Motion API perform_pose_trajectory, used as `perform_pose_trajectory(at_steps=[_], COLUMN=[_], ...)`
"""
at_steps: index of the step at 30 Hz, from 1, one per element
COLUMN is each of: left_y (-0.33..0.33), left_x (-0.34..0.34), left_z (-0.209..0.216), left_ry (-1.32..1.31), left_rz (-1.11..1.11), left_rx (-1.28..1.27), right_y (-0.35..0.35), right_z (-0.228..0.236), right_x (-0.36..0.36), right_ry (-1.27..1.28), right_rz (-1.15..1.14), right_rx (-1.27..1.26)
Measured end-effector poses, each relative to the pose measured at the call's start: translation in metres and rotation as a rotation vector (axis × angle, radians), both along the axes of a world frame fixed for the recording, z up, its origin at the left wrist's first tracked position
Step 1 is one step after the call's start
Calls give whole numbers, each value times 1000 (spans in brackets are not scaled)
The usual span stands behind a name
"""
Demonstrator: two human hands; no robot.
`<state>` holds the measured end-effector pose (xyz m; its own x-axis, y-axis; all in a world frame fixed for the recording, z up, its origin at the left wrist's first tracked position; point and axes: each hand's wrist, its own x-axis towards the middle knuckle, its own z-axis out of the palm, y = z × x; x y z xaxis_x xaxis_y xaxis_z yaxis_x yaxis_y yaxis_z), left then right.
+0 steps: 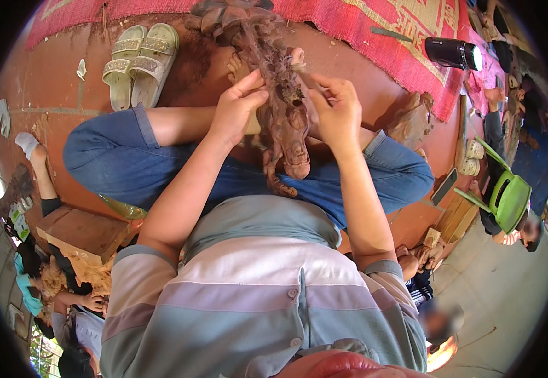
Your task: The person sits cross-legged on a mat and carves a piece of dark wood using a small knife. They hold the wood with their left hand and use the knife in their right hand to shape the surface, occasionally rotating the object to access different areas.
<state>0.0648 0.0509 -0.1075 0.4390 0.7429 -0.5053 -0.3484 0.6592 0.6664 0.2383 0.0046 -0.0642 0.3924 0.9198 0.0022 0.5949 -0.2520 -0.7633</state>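
Observation:
A brown carved wooden sculpture [284, 104] lies lengthwise across my crossed legs, its rounded, knobbed end nearest my belly. Its middle is pierced and deeply cut, with dark hollows. My left hand [239, 110] is at its left side, thumb and forefinger bent together close to the carved edge. Across from it, my right hand [338, 113] is closed in a loose pinch near the right side, with a faint pale bit by the fingertips. What either pinch holds is too small to make out. A bare foot shows partly behind the carving.
Pale slide sandals [144, 63] stand on the red tiled floor at the upper left. A red patterned mat [406, 57] bears a black cylindrical lamp [444, 53] and a thin flat tool [392, 34]. To the right are a phone [444, 187] and a green chair [510, 200]. Other people sit on both sides.

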Motion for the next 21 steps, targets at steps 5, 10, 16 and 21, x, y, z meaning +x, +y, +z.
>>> perform_pose_trajectory(at_steps=[5,10,16,21], left_y=[16,17,11,10], left_x=[-4,-8,-2,-7], left_z=[-11,-12,-12,-13], left_ry=[-391,-467,-450,-472], left_rz=[-75,-57,-33,-15], left_rx=[-271,-333,-275,-310], right_y=[37,23,37,18], right_z=[-16,-3,-16,1], right_x=[-34,-29,-33,-26], right_ry=[-316,-298,-404,-326], right_rz=[130,202,190,248], right_rx=[85,11,82,18])
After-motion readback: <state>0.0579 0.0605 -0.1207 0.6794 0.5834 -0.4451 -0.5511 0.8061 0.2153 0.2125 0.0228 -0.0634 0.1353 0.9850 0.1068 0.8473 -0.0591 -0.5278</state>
